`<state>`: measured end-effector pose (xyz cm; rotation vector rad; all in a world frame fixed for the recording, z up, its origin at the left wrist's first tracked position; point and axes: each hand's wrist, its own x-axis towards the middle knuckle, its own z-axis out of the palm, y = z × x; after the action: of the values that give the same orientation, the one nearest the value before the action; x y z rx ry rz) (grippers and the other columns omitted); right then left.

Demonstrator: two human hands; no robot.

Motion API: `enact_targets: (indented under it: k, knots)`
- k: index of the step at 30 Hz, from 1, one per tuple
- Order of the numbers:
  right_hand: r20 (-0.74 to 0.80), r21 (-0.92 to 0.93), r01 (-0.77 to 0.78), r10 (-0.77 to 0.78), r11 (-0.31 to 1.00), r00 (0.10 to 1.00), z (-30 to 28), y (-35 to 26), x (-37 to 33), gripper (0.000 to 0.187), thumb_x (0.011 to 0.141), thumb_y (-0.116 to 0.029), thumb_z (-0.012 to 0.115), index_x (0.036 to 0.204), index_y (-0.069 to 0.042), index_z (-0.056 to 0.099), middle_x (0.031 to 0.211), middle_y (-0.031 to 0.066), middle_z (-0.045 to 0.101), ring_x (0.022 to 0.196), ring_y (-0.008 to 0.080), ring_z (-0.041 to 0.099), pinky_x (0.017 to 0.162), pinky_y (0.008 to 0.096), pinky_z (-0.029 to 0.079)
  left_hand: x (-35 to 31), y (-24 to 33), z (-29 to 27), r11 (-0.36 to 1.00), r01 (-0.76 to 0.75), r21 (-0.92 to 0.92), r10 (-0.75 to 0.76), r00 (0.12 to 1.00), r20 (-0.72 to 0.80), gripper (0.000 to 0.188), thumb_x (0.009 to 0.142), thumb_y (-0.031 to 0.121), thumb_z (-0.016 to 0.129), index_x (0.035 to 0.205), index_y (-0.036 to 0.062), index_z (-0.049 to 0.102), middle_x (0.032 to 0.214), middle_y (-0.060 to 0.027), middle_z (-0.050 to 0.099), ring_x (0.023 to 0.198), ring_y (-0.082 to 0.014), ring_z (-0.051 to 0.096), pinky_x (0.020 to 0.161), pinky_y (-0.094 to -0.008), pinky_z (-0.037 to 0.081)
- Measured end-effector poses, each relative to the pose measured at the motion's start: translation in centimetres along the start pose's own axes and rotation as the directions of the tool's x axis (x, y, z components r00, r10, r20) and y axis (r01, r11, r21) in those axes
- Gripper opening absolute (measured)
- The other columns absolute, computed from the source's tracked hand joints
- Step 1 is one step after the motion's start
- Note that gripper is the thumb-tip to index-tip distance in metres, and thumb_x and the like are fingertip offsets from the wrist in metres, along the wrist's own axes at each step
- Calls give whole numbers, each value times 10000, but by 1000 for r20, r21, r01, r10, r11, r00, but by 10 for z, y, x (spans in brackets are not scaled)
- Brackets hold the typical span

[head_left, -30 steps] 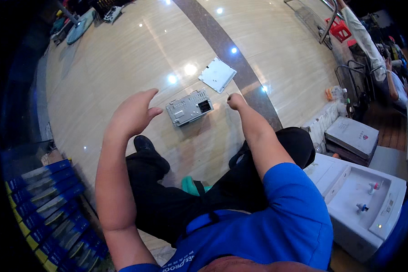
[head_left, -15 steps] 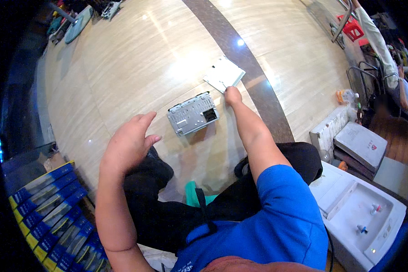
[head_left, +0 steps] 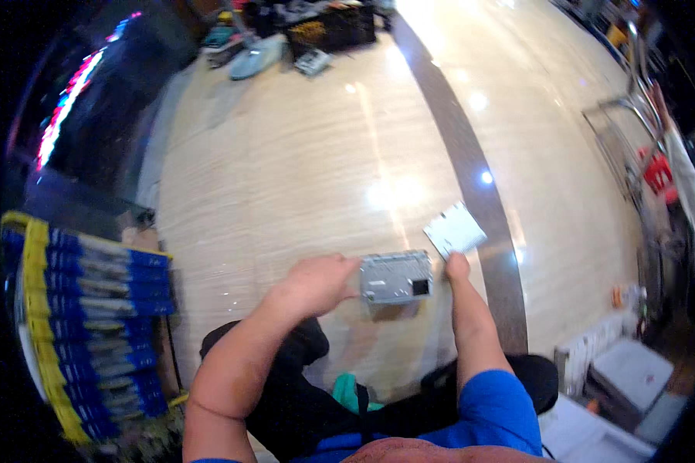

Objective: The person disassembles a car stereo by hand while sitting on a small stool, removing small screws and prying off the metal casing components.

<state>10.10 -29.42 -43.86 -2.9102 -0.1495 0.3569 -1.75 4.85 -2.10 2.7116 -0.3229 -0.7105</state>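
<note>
A silver metal car stereo with a black socket on its upper face lies on the floor ahead of me. My left hand has its thumb and fingers closed at the stereo's left end, though motion blurs the exact contact. Beyond and to the right is a flat silver metal cover plate, set at an angle. My right hand pinches its near corner; the fingertips are partly hidden. A narrow gap separates the plate from the stereo.
Blue and yellow boxes are stacked at my left. A green object lies between my legs. A white basin and a grey box stand at the right. A dark crate sits at the far end.
My left hand has moved right, from hovering open to the stereo's left end. My right hand still holds the plate's corner. The view has tilted up and turned, shifting the whole scene.
</note>
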Motion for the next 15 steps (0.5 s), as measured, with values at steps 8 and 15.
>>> enact_targets:
  k: [8, 15]
  knots:
    - [88, 58, -74, 69, 996, 994, -18, -23, -5, 192, 906, -98, 474, 959, -3, 633, 958, 242, 678, 934, 401, 666, 795, 508, 528, 0, 3, -13, 994, 113, -9, -111, 983, 143, 490, 894, 334, 659, 1295, 85, 525, 1134, -182, 632, 1077, -382, 603, 880, -480, 500]
    - [-273, 446, 6, 129, 895, 953, -69, -51, 0, 168, 915, -136, 552, 926, 22, 610, 834, 222, 663, 824, 373, 649, 746, 454, 500, -5, 0, -21, 997, 71, -19, -71, 997, -3, 424, 892, 321, 655, 1230, 80, 570, 1108, -184, 639, 1059, -378, 609, 871, -477, 501]
